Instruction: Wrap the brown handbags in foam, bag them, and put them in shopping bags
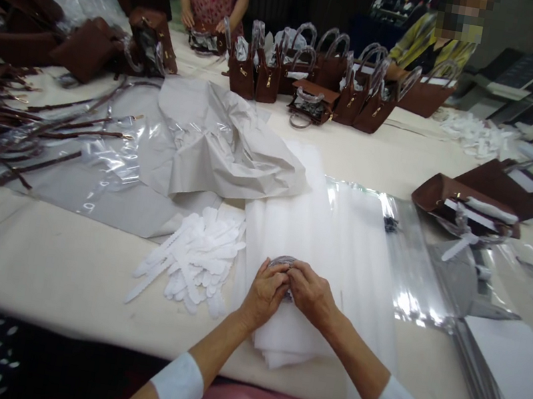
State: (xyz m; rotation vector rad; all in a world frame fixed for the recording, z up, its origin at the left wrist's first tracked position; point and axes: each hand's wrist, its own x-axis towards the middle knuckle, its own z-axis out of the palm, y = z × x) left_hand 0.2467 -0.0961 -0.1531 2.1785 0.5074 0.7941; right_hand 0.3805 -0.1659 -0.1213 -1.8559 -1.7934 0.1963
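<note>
My left hand (266, 294) and my right hand (311, 293) meet over a small round dark coil (283, 260) wrapped in clear film, the fingers of both closed on its near side. Part of the coil is hidden under the fingers, and what it is made of is hard to tell. Beneath the hands lies a stack of white foam sheets (284, 344). Left of my left hand is a loose pile of white scalloped strips (199, 260). Clear plastic bags (417, 270) lie to the right of the foam sheets.
Crumpled grey sheeting (223, 152) covers the middle left. Brown handbags (328, 67) stand along the far side, with two people behind them. Brown straps (55, 126) lie left. More brown bags (469, 198) and stacked white sheets (512, 373) are at right.
</note>
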